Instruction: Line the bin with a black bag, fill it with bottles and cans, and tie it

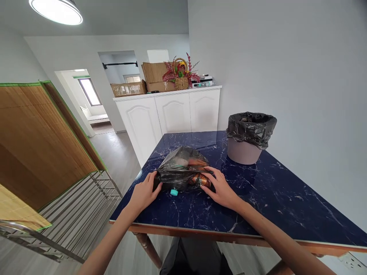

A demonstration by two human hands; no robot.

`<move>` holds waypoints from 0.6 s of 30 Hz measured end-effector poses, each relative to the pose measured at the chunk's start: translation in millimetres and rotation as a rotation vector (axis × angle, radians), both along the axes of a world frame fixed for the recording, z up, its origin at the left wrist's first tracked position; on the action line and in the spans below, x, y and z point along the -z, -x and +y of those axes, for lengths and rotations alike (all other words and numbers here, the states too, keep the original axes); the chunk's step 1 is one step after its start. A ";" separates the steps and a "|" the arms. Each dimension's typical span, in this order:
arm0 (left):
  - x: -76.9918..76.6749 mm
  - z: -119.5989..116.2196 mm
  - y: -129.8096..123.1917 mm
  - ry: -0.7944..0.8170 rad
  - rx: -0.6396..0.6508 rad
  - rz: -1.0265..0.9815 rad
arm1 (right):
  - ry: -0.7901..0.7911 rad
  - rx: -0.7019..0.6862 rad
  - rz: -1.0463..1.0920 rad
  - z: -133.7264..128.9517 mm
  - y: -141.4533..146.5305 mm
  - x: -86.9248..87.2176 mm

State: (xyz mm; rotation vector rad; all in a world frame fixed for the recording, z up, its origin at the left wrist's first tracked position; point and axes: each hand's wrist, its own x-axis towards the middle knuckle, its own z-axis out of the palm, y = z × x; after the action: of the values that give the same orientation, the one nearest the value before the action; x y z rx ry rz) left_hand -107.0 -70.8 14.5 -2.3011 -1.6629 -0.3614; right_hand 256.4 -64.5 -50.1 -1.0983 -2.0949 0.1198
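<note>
A thin black plastic bag [174,168] lies on the dark blue marbled table in front of me, bulging with things that show dimly through it. My left hand [144,191] pinches the bag's left edge between thumb and fingers. At the bag's right side, my right hand [219,187] grips the plastic with fingers and thumb apart. Close to its fingertips is a shiny orange-brown wrapper [200,178], seen at the bag. A turquoise bottle cap [174,192] pokes out at the front edge; the rest of that item is hidden.
A pinkish bin [243,152] lined with a black bag stands on the table [275,198] at the back right. Behind is a white cabinet [174,114] bearing cardboard boxes [129,88] and a flower basket [181,83]. A metal rack [77,214] stands at left.
</note>
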 end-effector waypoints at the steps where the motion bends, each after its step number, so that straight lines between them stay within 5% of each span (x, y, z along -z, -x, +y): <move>1: 0.6 2.0 -5.0 0.007 -0.040 0.002 | -0.001 0.005 -0.008 0.1 0.0 0.7; 8: 5.8 31.9 -34.2 0.000 -0.150 0.003 | 0.009 0.055 -0.050 0.1 -0.8 4.4; 18: 15.6 67.0 -43.7 0.006 -0.063 0.000 | 0.011 0.046 -0.021 1.9 -1.9 5.4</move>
State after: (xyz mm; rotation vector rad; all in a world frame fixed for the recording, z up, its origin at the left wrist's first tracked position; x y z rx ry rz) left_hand -63.3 -3.8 -1.1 -2.2468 -1.7347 -0.3428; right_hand 258.3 -62.5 -55.4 -1.1582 -2.0879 0.0985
